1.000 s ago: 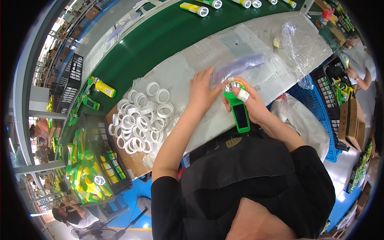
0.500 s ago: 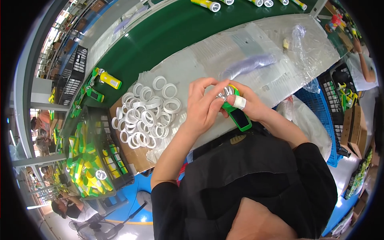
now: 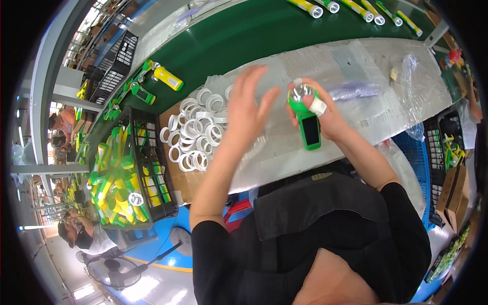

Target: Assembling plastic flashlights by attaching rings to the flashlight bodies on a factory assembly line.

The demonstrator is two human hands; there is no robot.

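Observation:
My right hand (image 3: 328, 114) is closed round a green flashlight (image 3: 311, 136), a white wrap on its thumb. The flashlight's round silver reflector points up and away from me, and a dark rectangular panel shows on its body. My left hand (image 3: 247, 107) is raised above the work surface, fingers stretched and thumb apart, with nothing in it. It is nearest to a loose pile of white plastic rings (image 3: 195, 129) on the left, and apart from the flashlight.
A dark crate (image 3: 147, 218) full of yellow and green flashlight parts stands at left. Several flashlights (image 3: 363, 12) lie on the green conveyor belt (image 3: 223, 48), with a yellow one (image 3: 168, 78) at its left. Clear plastic wrap (image 3: 356, 90) lies beyond my right hand; a blue crate (image 3: 414, 157) stands at right.
My left hand has let go of the flashlight's head and moved left and away, its fingers opening. My right hand still holds the flashlight, now more upright. The view has shifted.

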